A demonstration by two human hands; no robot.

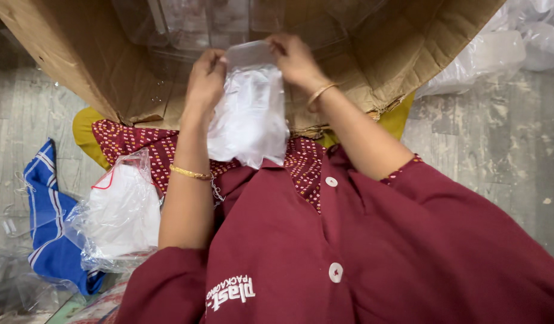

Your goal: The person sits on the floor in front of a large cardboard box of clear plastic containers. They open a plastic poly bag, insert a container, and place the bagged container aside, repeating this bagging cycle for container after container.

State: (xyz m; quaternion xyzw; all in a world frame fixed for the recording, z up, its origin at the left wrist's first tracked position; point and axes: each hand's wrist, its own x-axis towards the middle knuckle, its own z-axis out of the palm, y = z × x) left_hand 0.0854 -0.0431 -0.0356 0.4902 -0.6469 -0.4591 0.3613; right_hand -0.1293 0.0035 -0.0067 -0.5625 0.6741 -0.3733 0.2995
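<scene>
My left hand (206, 81) and my right hand (295, 59) both grip the top edge of a clear plastic bag (248, 108) stuffed with white material. The bag hangs between them over my lap, in front of an open cardboard box (61, 54). My left hand pinches the bag's left side, my right hand holds its upper right corner. A gold bangle sits on each wrist. Clear plastic containers (187, 30) lie inside the box behind the bag.
A second clear bag of white items (122, 210) rests by my left knee. A blue striped cloth (49, 222) lies on the grey floor at left. Crumpled clear plastic (505, 48) is piled at upper right. My maroon coat (379, 258) fills the foreground.
</scene>
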